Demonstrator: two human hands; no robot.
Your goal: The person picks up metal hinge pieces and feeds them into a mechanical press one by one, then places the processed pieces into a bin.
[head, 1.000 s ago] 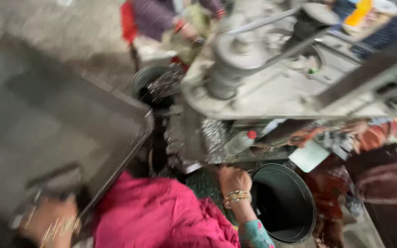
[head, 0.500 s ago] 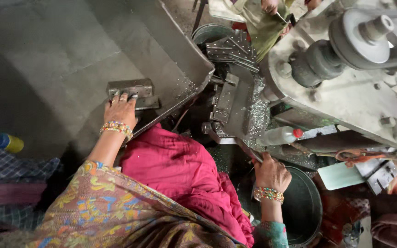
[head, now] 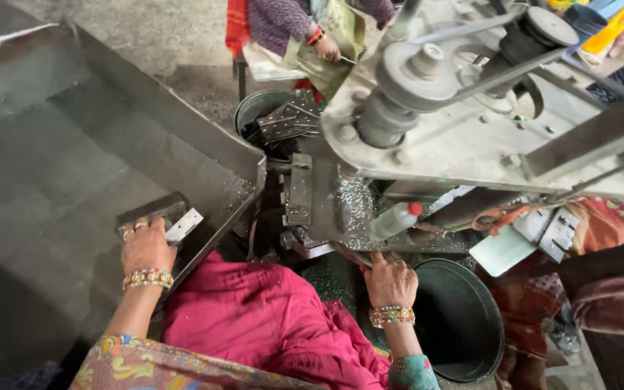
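My left hand (head: 145, 245), with bangles at the wrist, rests on a stack of flat grey metal plates (head: 159, 214) lying on a sloped steel tray (head: 95, 159); its fingers curl over the top plate. My right hand (head: 390, 278) reaches under the grey belt-driven machine (head: 464, 123), fingers closed around a thin metal piece or lever at the work area; what it grips is partly hidden. A small plastic bottle with a red cap (head: 396, 219) lies just above that hand.
A dark round bucket (head: 464, 325) stands right of my right hand. Another bucket of stamped metal parts (head: 283, 119) sits beyond the machine. A second person (head: 305, 29) sits at the far side. Metal shavings cover the machine bed.
The camera view swung and steadied. My left hand stays on the plate stack and my right hand stays under the machine.
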